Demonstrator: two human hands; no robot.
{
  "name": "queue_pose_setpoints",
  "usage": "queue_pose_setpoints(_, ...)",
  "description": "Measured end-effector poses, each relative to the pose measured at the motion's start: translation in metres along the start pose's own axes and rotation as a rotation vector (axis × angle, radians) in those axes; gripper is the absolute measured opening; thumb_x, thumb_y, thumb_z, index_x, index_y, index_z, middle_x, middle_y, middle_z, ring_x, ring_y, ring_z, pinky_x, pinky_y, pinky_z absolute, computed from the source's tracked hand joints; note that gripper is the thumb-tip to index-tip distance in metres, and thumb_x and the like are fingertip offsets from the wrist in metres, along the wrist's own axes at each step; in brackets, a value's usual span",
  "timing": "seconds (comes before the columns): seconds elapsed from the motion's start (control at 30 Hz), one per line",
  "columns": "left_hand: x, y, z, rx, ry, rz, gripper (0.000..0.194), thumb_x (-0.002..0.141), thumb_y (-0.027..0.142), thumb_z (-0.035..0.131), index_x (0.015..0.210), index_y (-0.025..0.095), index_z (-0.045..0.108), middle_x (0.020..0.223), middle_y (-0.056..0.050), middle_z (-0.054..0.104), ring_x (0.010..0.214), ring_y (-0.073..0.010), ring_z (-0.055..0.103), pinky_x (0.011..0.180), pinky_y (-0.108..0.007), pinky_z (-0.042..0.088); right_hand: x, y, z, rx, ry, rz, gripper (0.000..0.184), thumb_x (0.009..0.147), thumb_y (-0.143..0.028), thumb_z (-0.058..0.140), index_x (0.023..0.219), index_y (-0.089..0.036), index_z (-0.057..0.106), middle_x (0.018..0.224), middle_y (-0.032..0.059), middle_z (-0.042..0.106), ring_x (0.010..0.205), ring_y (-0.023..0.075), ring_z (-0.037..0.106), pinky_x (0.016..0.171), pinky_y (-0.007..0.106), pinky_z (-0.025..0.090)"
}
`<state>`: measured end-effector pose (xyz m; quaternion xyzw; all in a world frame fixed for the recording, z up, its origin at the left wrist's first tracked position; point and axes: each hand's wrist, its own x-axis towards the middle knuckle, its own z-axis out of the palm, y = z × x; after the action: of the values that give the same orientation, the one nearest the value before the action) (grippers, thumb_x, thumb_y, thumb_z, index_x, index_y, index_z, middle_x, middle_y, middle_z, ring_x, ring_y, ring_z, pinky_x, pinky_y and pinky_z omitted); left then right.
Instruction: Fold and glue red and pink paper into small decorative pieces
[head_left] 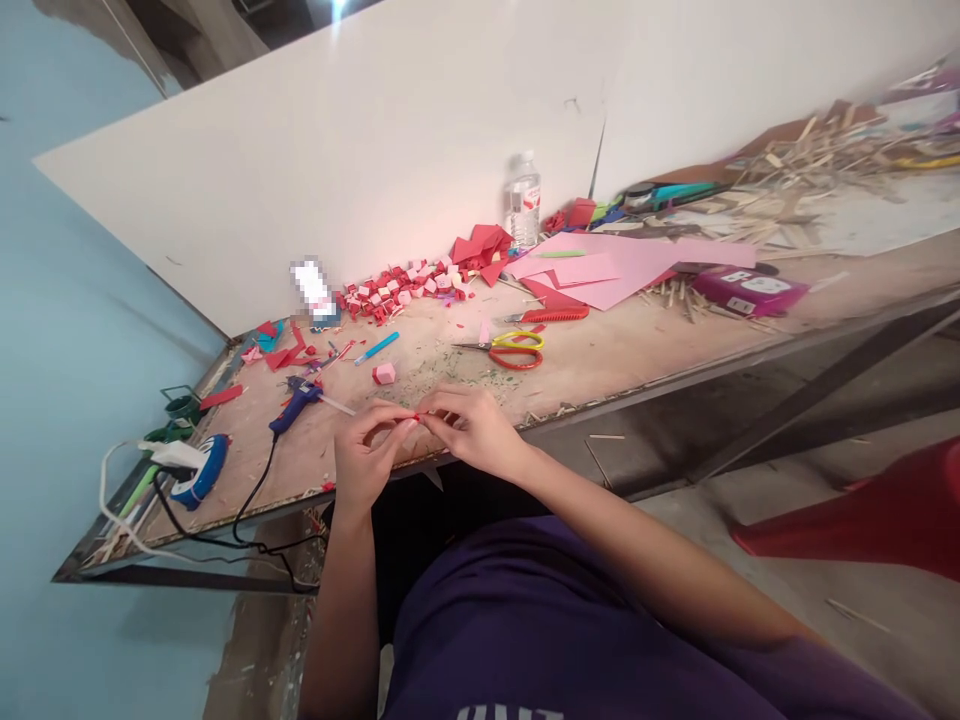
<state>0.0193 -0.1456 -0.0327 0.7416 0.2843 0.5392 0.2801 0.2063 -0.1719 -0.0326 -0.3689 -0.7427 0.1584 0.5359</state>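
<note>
My left hand (pixel 369 445) and my right hand (pixel 469 428) meet above the table's front edge, fingertips pinched together. Between them is a small red piece (pixel 417 416), probably paper, mostly covered by the fingers. Just beyond the hands lies a small pink-and-red paper cube (pixel 384 374). A blue glue gun (pixel 298 398) with a glue stick in it rests to the left of my left hand. Past my right hand are scissors (pixel 517 352) with yellow and red handles, their blades pointing left, and a red-handled cutter (pixel 555 315).
Many pink-and-red cubes (pixel 405 288) are heaped along the white board (pixel 375 170). A plastic bottle (pixel 523 205) stands near pink paper sheets (pixel 600 265). A blue power socket (pixel 201 472) with cables sits left. A purple pack (pixel 750 291) and wooden sticks (pixel 810 170) lie right.
</note>
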Motion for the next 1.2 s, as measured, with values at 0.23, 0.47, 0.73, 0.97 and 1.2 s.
queue_pose_setpoints(0.23, 0.0009, -0.0026, -0.0005, -0.028, -0.008, -0.011, 0.007, 0.089, 0.025, 0.075, 0.087, 0.019, 0.078, 0.087, -0.005, 0.072, 0.083, -0.0162, 0.067, 0.073, -0.025, 0.055, -0.0009, 0.0034, 0.0009, -0.018, 0.004, -0.047, 0.016, 0.099, -0.020, 0.060, 0.090, -0.018, 0.073, 0.087, 0.0068, 0.073, 0.075, 0.0172, 0.065, 0.070, 0.027, 0.050)
queue_pose_setpoints(0.47, 0.0036, -0.0023, -0.0023, -0.027, -0.030, -0.034, 0.013, 0.088, 0.030, 0.076, 0.082, 0.018, 0.076, 0.086, -0.005, 0.070, 0.083, -0.0164, 0.067, 0.072, -0.025, 0.056, -0.0018, 0.0039, 0.0006, -0.019, -0.015, -0.060, 0.017, 0.098, -0.016, 0.059, 0.089, -0.018, 0.073, 0.089, 0.0073, 0.074, 0.077, 0.0174, 0.067, 0.072, 0.027, 0.050)
queue_pose_setpoints(0.73, 0.0017, -0.0033, -0.0021, -0.037, -0.059, -0.066, 0.015, 0.090, 0.033, 0.073, 0.091, 0.019, 0.077, 0.093, -0.007, 0.072, 0.088, -0.0192, 0.069, 0.076, -0.028, 0.059, -0.0009, 0.0020, 0.0006, -0.036, -0.005, -0.010, 0.013, 0.096, -0.018, 0.062, 0.089, -0.018, 0.073, 0.083, 0.0047, 0.072, 0.068, 0.0147, 0.063, 0.064, 0.024, 0.047)
queue_pose_setpoints(0.97, 0.0020, -0.0035, -0.0023, -0.104, -0.038, -0.120, 0.016, 0.084, 0.034, 0.080, 0.088, 0.019, 0.079, 0.092, -0.006, 0.072, 0.087, -0.0187, 0.069, 0.074, -0.027, 0.059, -0.0015, 0.0014, 0.0017, -0.041, 0.008, 0.000, 0.012, 0.097, -0.022, 0.064, 0.091, -0.018, 0.073, 0.082, 0.0042, 0.071, 0.061, 0.0126, 0.056, 0.059, 0.024, 0.045)
queue_pose_setpoints(1.2, 0.0029, -0.0096, -0.0023, -0.255, 0.050, -0.154, 0.015, 0.082, 0.031, 0.083, 0.085, 0.019, 0.075, 0.089, -0.003, 0.069, 0.083, -0.0156, 0.067, 0.075, -0.026, 0.057, -0.0012, 0.0016, 0.0025, 0.056, 0.020, 0.132, 0.009, 0.092, -0.025, 0.071, 0.096, -0.017, 0.075, 0.080, 0.0021, 0.074, 0.055, 0.0104, 0.059, 0.058, 0.023, 0.048)
